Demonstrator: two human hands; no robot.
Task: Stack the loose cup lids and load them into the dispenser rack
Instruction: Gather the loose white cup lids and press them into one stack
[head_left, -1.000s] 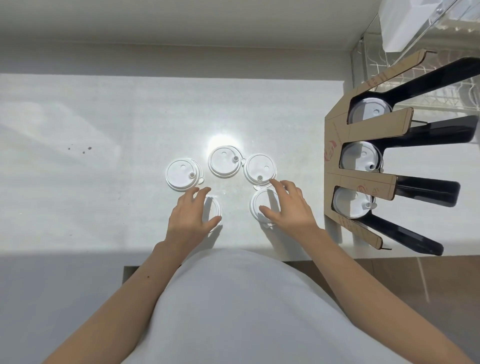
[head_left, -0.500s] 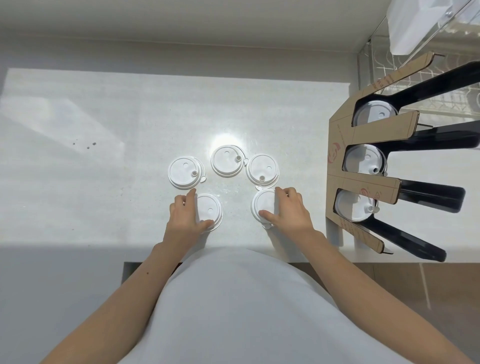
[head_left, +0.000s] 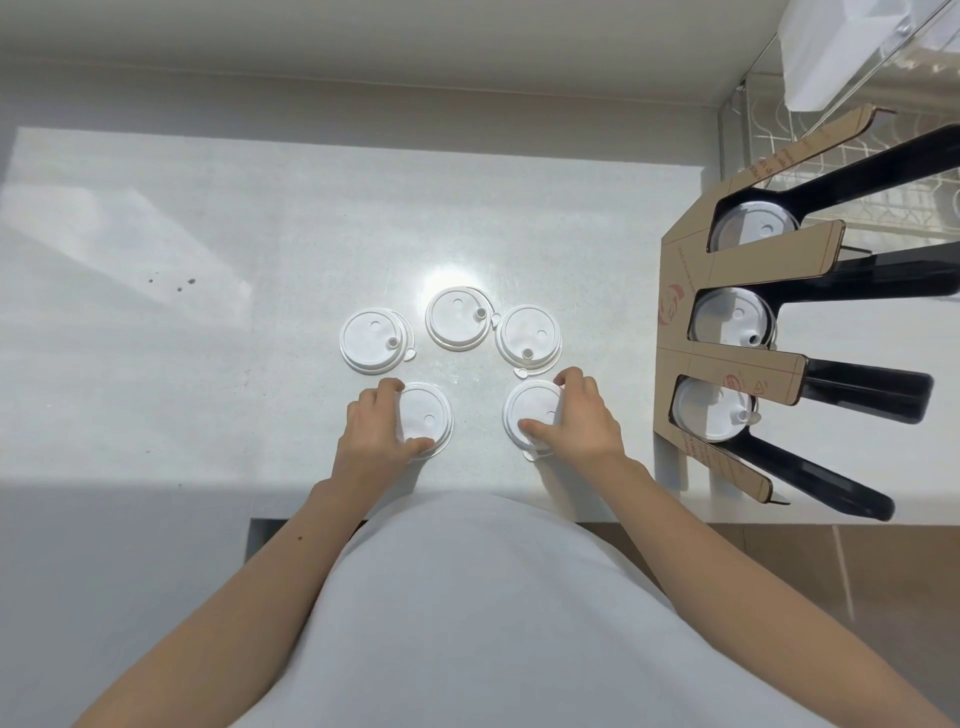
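Observation:
Several white cup lids lie on the white counter (head_left: 208, 364). My left hand (head_left: 371, 436) grips the near-left lid (head_left: 428, 415) by its rim, thumb at the near edge and fingers at the far left edge. My right hand (head_left: 582, 421) grips the near-right lid (head_left: 532, 410) the same way. Behind them lie three loose lids: a left lid (head_left: 371, 340), a middle lid (head_left: 457, 318) and a right lid (head_left: 527, 333). The cardboard dispenser rack (head_left: 680, 306) stands at the right with lids in its three slots.
Black slot channels (head_left: 872, 387) stick out from the rack to the right. A clear plastic holder (head_left: 852, 47) and a wire rack sit at the far right back. The counter's front edge runs just below my hands. Small dark specks (head_left: 179, 283) mark the counter at the left.
Both hands have drawn back off the lid tops and curled round the rims of the two near lids. The three far lids have not moved.

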